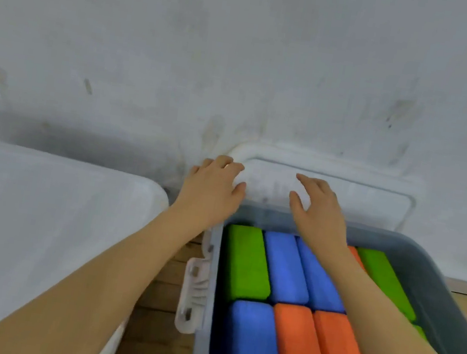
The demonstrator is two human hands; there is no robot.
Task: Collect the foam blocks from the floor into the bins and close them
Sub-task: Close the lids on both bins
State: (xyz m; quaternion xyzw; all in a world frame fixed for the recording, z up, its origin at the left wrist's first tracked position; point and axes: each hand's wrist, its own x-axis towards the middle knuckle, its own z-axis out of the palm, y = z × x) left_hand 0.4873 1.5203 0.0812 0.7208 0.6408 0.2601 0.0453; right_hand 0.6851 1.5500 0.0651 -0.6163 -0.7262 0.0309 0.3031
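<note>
Both hands' fingers (301,181) spread on white lid (359,195)

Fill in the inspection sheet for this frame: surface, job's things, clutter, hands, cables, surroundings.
Surface: wooden floor between the bins.
Job's things: open grey bin packed with green, blue and orange foam blocks; its white lid leans on the wall behind; white latch hangs open.
Clutter: nothing seen.
Hands: left hand at the lid's left corner, right hand over its face; grip unclear.
Cables: nothing seen.
Surroundings: scuffed white wall; second bin, white lid on.
</note>
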